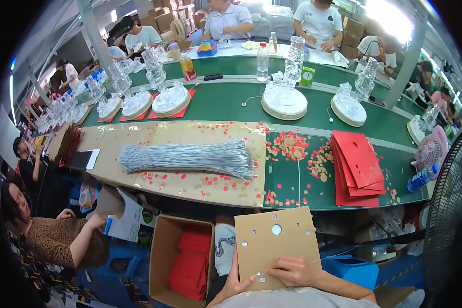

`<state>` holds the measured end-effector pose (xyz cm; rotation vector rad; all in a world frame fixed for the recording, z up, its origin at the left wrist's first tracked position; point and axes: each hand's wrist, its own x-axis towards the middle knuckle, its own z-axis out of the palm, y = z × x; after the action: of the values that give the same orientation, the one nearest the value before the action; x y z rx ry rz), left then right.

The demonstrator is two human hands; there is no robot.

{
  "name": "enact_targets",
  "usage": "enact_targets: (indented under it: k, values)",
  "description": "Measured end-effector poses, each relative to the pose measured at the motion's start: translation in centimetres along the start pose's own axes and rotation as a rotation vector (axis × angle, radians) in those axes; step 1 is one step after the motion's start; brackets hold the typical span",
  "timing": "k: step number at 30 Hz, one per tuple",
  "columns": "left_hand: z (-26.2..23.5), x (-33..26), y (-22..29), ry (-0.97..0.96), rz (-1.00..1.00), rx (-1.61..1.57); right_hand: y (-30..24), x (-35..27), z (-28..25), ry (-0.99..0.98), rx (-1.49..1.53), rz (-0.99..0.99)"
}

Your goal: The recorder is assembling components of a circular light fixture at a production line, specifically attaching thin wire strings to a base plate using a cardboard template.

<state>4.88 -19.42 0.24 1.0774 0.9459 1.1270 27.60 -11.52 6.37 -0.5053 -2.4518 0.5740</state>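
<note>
A brown cardboard panel (256,241) with a large round hole and several small ringed holes rests tilted in front of my body. My left hand (236,280) grips its lower left edge, the thumb lying on the face by a small hole. Bent over the lower part of the panel, my right hand (295,271) has its fingers pinched together close to the left thumb. A thin pale wire (339,253) runs out to the right from behind the right hand; its other end is hidden by the fingers.
A bundle of silvery wires (187,158) lies on the cardboard-covered bench. Red card sheets (358,167) are stacked at right beside scattered punched discs (291,146). An open carton (182,223) with red pieces stands left of me. A black fan (449,205) borders the right; co-workers sit around.
</note>
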Motion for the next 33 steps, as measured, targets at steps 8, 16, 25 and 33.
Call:
enact_targets:
  k: [8, 16, 25, 33]
  values:
    - [-0.2, 1.0, 0.1, 0.008, -0.007, -0.068, 0.2, 1.7, -0.1, -0.143, -0.076, -0.094]
    - [1.0, -0.9, 3.1, 0.281, 0.429, 0.698, -1.2, -0.4, 0.4, -0.107, -0.045, -0.039]
    - [-0.5, 0.2, 5.6, 0.149, 0.307, 0.741, 0.0, -0.1, 0.5, -0.032, -0.095, -0.105]
    - [-2.6, 3.5, 6.7, -0.068, 0.204, 0.59, -0.3, 0.1, 1.0, -0.06, -0.002, -0.002]
